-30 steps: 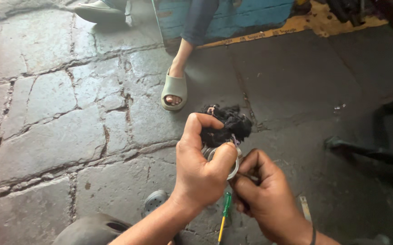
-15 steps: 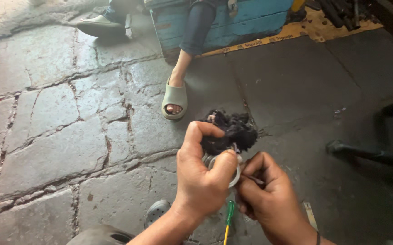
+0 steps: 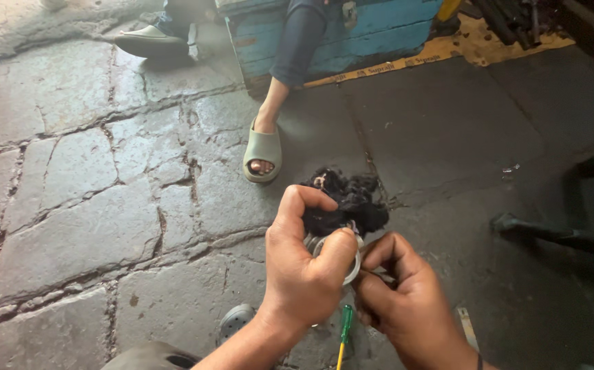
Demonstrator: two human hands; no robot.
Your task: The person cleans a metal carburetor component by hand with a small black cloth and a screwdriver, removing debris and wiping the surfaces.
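My left hand (image 3: 304, 274) pinches a pale ring (image 3: 338, 260) with a black, greasy tangle (image 3: 348, 202) at its 12 o'clock; what the tangle is I cannot make out. My right hand (image 3: 406, 301), touching the left at 3 o'clock, is curled closed, its grip mostly hidden. A green-handled screwdriver (image 3: 344, 329) pokes out below, cut off. Farther, at 11 o'clock, a sandalled foot (image 3: 262, 151) rests before a blue box (image 3: 352, 34) on yellow printed sheeting (image 3: 447, 51).
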